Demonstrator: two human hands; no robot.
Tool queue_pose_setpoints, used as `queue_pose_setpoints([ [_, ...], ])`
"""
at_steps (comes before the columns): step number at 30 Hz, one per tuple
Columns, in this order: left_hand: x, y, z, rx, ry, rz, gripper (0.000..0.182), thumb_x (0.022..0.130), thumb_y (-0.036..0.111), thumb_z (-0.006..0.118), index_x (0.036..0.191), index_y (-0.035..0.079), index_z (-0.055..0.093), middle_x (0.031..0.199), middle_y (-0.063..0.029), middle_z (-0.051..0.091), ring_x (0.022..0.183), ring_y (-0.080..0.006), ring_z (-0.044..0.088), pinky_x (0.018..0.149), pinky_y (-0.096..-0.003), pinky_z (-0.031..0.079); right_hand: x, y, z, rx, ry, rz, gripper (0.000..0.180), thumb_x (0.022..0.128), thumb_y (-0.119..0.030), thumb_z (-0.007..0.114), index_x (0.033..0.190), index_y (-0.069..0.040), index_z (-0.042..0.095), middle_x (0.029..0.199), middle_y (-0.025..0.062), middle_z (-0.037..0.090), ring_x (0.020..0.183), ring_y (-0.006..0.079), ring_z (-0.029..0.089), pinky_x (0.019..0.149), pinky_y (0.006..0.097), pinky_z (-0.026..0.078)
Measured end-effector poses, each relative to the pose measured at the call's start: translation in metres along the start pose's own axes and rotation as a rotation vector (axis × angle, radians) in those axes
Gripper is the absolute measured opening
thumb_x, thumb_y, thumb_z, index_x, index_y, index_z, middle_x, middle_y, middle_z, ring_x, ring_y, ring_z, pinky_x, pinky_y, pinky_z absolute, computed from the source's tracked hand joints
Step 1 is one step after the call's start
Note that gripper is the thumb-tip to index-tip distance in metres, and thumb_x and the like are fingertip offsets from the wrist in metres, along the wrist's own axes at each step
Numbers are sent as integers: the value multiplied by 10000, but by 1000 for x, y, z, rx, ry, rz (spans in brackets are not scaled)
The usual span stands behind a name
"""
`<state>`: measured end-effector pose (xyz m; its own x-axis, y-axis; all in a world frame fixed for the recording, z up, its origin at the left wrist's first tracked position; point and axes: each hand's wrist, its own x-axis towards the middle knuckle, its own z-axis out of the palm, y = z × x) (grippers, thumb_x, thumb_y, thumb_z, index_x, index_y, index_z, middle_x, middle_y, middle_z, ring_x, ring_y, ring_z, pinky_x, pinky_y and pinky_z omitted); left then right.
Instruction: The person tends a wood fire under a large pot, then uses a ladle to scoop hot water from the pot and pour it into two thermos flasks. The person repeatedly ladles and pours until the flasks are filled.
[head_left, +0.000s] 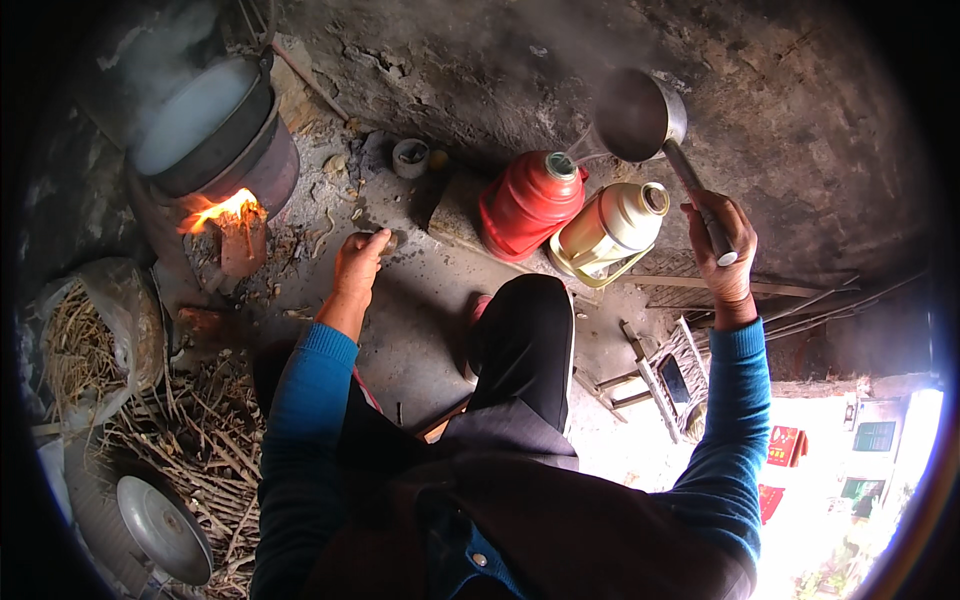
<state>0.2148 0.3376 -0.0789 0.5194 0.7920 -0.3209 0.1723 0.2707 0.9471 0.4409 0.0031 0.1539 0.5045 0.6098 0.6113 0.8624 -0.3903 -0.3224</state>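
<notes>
My right hand (724, 240) grips the handle of a metal ladle (637, 116), tilted above the flasks. Water runs from its rim into the open mouth of a red thermos flask (525, 206). A cream thermos flask (611, 225) stands beside the red one, with a stopper in its mouth. Both stand on a low stone block (461, 210). My left hand (362, 262), away to the left over the floor, holds a small stopper, probably cork, mostly hidden by the fingers.
A steaming pot (202, 120) sits on a stove with burning wood (240, 217) at its mouth. Dry sticks (202, 450), a bag of kindling (86, 337) and a metal lid (165, 529) lie at the left. A small woven chair (675, 379) bearing a phone-like dark object stands at the right.
</notes>
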Motion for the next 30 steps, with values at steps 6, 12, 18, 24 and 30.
queue_pose_setpoints([
  [6, -1, 1, -1, -8, -18, -1, 326, 741, 329, 709, 632, 138, 468, 630, 39, 468, 557, -71, 415, 490, -244, 348, -5, -5, 9, -105, -34, -222, 279, 717, 17, 629, 981, -72, 613, 919, 140, 618, 780, 293, 640, 678, 334, 520],
  [12, 1, 0, -5, 13, -58, -49, 312, 728, 363, 715, 657, 148, 501, 681, 48, 495, 622, -71, 458, 556, -225, 402, -16, -11, 22, -114, -169, -300, 362, 678, 25, 637, 1020, -87, 603, 968, 155, 584, 738, 332, 620, 626, 368, 524],
  [18, -4, -7, -5, -13, -41, 101, 312, 737, 366, 710, 683, 110, 541, 651, 27, 508, 570, -81, 453, 512, -237, 385, 0, -13, 35, 32, -19, -150, 225, 763, 3, 597, 987, -18, 610, 889, 146, 627, 757, 229, 637, 698, 284, 493],
  [24, -6, -8, 3, -8, -35, 67, 300, 732, 348, 710, 703, 75, 587, 646, 13, 574, 563, -69, 467, 491, -246, 373, 58, -50, 79, 720, 128, 262, 224, 866, -46, 501, 1056, 64, 542, 878, 160, 633, 776, 224, 648, 728, 310, 527],
  [30, -18, -1, 18, -76, -131, 95, 261, 772, 288, 650, 712, 33, 646, 675, -18, 617, 642, -99, 533, 608, -275, 423, 121, -128, 153, 841, 1, -34, 198, 882, -45, 499, 1035, 74, 538, 893, 148, 612, 802, 223, 644, 734, 320, 530],
])
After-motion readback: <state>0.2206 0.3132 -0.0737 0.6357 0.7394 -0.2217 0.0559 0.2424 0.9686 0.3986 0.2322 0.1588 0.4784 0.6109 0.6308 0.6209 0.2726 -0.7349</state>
